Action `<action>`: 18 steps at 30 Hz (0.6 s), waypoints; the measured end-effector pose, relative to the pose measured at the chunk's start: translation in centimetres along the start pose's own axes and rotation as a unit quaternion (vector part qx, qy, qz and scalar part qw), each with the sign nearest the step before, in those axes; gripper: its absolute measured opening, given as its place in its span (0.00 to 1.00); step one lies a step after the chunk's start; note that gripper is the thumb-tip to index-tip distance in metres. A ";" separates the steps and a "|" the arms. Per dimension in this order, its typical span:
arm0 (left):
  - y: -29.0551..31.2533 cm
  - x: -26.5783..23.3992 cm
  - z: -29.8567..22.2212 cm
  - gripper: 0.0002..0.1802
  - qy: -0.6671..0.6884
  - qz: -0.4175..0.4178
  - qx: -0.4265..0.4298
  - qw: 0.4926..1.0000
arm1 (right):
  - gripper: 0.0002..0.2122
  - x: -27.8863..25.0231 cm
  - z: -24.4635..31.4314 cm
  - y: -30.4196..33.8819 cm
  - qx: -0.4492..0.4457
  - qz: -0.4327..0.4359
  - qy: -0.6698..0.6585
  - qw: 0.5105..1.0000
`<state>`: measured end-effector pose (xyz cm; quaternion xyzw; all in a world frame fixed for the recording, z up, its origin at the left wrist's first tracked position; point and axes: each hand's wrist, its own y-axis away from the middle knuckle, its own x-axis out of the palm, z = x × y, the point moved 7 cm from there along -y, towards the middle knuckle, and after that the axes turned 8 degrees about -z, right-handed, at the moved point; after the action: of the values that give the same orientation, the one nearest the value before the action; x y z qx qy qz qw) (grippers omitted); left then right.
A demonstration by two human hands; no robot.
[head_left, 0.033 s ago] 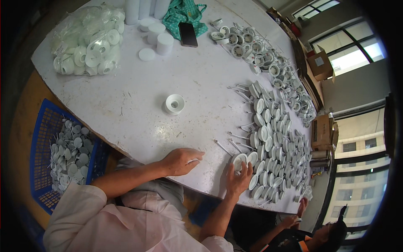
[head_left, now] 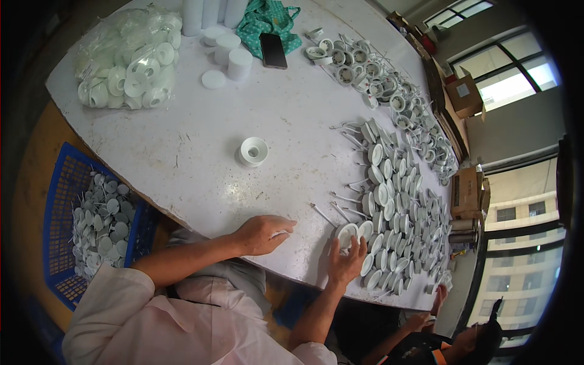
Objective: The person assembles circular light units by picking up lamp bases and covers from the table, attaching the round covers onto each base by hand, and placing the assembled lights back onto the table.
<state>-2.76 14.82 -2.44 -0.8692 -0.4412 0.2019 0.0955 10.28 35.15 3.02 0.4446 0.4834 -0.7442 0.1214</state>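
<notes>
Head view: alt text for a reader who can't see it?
A person's right hand is at a round white fitting beside many similar fittings; the left hand is over the white table. Left, a blue basket holds grey discs.

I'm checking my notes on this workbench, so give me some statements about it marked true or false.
1. The right hand is at the white round fittings. True.
2. The phone lies in the basket. False: the black phone is by the green cloth.
3. The blue basket holds grey round parts. True.
4. The left hand grips the plastic bag. False: the left hand is by the table's near edge, away from the clear bag.
5. One white ring-shaped piece sits alone mid-table. True.
</notes>
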 end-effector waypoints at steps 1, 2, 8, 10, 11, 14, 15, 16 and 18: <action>0.0 -0.1 -0.1 0.07 0.007 -0.011 0.007 1.000 | 0.20 -0.3 0.2 -0.1 -0.003 0.000 -0.002 1.000; -0.1 -0.2 -0.2 0.09 0.014 -0.021 0.015 1.000 | 0.19 -0.8 0.2 -0.3 0.016 -0.006 -0.027 0.999; -0.3 -0.7 -0.4 0.08 0.029 -0.009 -0.016 0.999 | 0.16 -1.5 1.0 -2.1 0.073 0.024 -0.179 0.981; -0.4 -1.5 -0.6 0.08 0.037 0.004 -0.021 0.999 | 0.15 -1.0 1.9 -3.5 0.089 0.047 -0.228 0.969; -0.5 -1.9 -0.6 0.08 0.046 0.020 -0.025 0.998 | 0.14 -1.0 2.5 -4.6 0.059 0.042 -0.257 0.964; -1.2 -4.9 -0.8 0.09 0.031 -0.021 0.012 0.999 | 0.13 -0.3 4.4 -8.5 0.005 0.030 -0.299 0.954; -1.5 -5.9 -0.4 0.09 0.029 -0.023 0.010 0.999 | 0.14 0.1 5.2 -9.9 0.007 0.045 -0.313 0.949; -1.8 -6.7 0.0 0.08 -0.005 -0.007 0.015 1.000 | 0.14 1.0 6.0 -11.3 0.008 0.061 -0.327 0.943; -2.0 -7.5 1.0 0.08 -0.039 0.008 0.018 0.999 | 0.14 3.6 7.4 -14.5 0.008 0.079 -0.348 0.934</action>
<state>-8.66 9.96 -0.61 -0.8620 -0.4343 0.2446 0.0920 -4.71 37.20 10.08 0.1954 0.3688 -0.8440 0.3368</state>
